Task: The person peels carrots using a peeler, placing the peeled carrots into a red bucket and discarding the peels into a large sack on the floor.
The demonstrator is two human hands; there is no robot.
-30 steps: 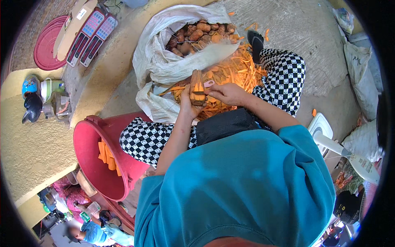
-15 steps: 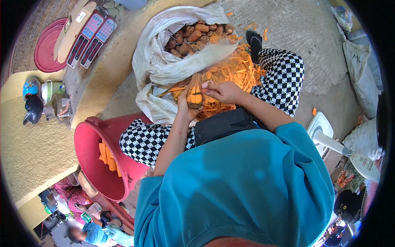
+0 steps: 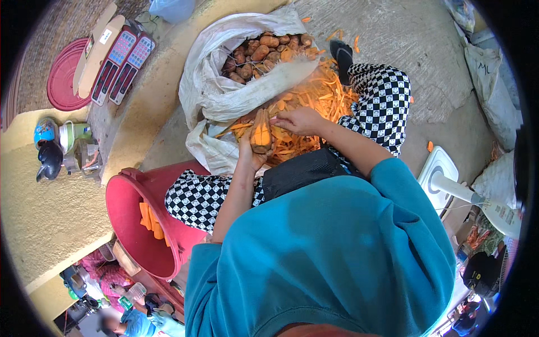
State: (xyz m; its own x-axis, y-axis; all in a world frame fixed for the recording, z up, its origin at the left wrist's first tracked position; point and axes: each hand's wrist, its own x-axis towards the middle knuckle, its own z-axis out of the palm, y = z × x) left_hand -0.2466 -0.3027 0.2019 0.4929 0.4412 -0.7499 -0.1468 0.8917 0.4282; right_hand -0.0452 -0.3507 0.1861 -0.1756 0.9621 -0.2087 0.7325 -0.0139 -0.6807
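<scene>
The left hand (image 3: 251, 153) grasps a partly peeled carrot (image 3: 261, 136) over orange peelings (image 3: 331, 90); the right hand (image 3: 301, 121) pinches a mostly hidden pink tool (image 3: 273, 121) beside it. Beyond, a white sack's (image 3: 241, 98) open edge rings unpeeled carrots (image 3: 261, 53). A red bucket's (image 3: 126, 219) rim faces left. Rightward, concrete floor (image 3: 432, 50) stretches toward a bag (image 3: 487, 92) with dark handwriting. Some cardboard (image 3: 90, 59) bears a white label (image 3: 105, 36).

Right hand (image 3: 301, 121) mostly hides pink tool (image 3: 273, 121); blue bag (image 3: 172, 9) cropped.
</scene>
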